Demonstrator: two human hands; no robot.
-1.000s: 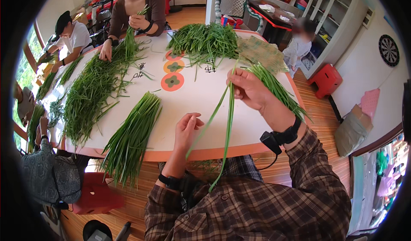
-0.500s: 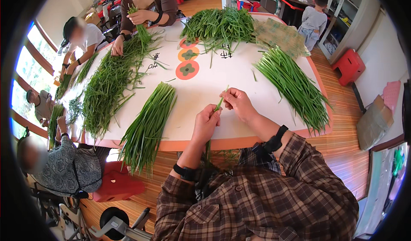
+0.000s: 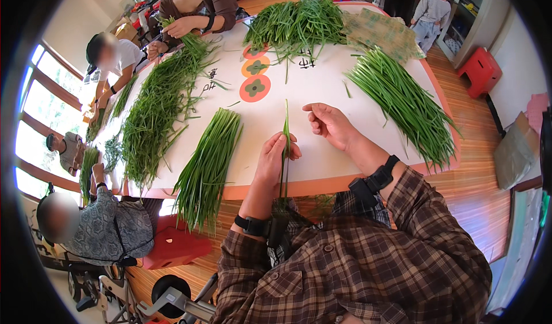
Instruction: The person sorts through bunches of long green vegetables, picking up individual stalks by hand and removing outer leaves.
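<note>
Near the table's front edge, my left hand [image 3: 272, 162] is closed on a few thin garlic chives [image 3: 286, 120]; they stand upright, pale ends at the top, long leaves hanging below the hand. To their right, apart from them, hovers my right hand [image 3: 334, 127], its index finger stretched out and the others loosely bent, with nothing visible in it. Left of my left hand lies an evenly laid bundle of garlic chives [image 3: 210, 163], its leaves hanging over the table edge. A larger aligned bundle [image 3: 401, 106] rests on the right side of the table.
The white table [image 3: 322, 169] has an orange border. A loose chive heap [image 3: 158, 114] covers its left side, another pile [image 3: 296, 28] its far end beside a patterned sheet [image 3: 379, 35]. Several people work along the left and far sides. A red stool [image 3: 479, 72] stands right.
My right hand has come away from the chives, moving right and up, its index finger now extended. My left hand still holds the chives, now more upright. The whole view has shifted slightly.
</note>
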